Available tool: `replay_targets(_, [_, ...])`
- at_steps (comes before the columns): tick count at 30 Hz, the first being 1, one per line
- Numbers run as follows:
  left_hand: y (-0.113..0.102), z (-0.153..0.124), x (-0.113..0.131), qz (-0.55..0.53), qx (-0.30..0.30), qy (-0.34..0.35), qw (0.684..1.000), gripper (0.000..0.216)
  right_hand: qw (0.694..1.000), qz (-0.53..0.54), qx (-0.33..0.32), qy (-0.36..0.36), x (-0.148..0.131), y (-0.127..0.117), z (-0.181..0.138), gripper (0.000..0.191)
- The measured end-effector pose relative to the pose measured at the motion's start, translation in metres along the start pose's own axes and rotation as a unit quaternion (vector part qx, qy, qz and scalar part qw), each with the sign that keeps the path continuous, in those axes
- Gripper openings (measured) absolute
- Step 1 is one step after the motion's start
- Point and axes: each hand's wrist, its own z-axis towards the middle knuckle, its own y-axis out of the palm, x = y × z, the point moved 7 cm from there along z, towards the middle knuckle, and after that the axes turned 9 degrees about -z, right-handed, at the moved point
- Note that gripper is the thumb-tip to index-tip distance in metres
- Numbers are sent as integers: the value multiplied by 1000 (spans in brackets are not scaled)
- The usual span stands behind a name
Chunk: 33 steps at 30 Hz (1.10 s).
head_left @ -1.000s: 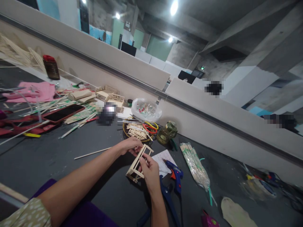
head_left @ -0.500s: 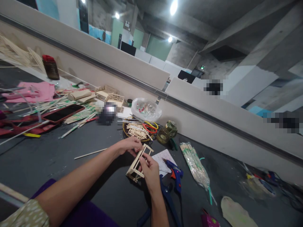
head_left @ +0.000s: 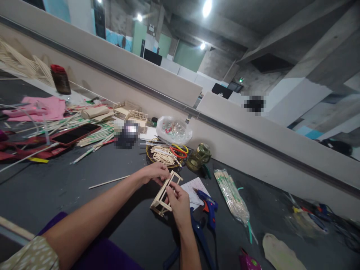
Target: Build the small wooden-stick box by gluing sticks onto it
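A small frame of thin wooden sticks [head_left: 159, 195] stands tilted above the dark table, between my two hands. My right hand [head_left: 177, 198] is closed round its right side, thumb on a long stick. At the frame's far left edge, my left hand [head_left: 156, 173] has its fingers pinched together against the wood; whether a small piece is between the fingertips is hidden. Just right of the frame lies a blue glue gun [head_left: 208, 206] on a white sheet [head_left: 194, 187]. Blue-handled pliers or cutters [head_left: 200, 234] rest beside my right forearm.
Beyond my hands sits a basket of short sticks [head_left: 163, 155] with scissors [head_left: 180, 150]. Nearby are a glass jar [head_left: 198, 156], a plastic-lined bowl [head_left: 174, 130] and bagged sticks [head_left: 232, 195]. A phone [head_left: 76, 134] lies left on wrapped sticks. A low partition [head_left: 239, 150] bounds the table.
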Motion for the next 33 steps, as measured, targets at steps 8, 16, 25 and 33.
replay_targets(8, [-1,-10,3,-19,-25,6,999,30,997,72,-23,5,-1,-1,-2,52])
replay_targets(16, [-3,-15,-5,-41,-9,32,999,36,993,92,-73,21,3,-12,-7,52])
replay_targets(25, [8,-28,-7,34,-86,-47,995,36,996,36,-78,7,10,-11,-6,53])
replay_targets(33, [17,-34,-8,45,-131,-74,988,33,997,18,-69,18,3,-13,-7,54])
